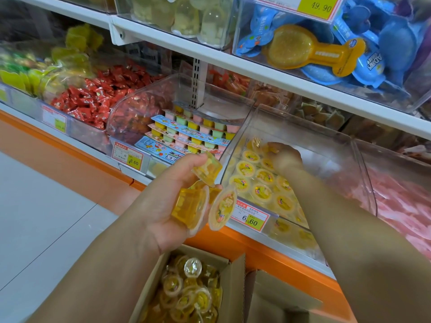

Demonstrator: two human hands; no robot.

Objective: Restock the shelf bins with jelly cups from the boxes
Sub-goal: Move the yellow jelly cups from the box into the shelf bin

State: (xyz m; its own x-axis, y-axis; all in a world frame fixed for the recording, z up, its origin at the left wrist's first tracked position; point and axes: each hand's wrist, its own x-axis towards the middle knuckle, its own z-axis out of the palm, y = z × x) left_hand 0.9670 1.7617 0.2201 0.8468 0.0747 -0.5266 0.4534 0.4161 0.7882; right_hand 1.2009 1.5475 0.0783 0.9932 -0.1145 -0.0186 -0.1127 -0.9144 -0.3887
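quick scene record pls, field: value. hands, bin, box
left hand: grips held jelly cups, at least three, yellow, above the box
right hand: inside the clear bin, over the cups; blurred, grip unclear
clear bin: yellow binned cups in rows, lids up
box: open cardboard, loose cups inside
price tag: on bin front, reads 6.60

Pale grey tiled floor [46, 217] at the left meets an orange plinth [70, 148] under the shelving. A white shelf [210, 50] runs above, on a slotted upright [197, 85]. Light is bright and even.
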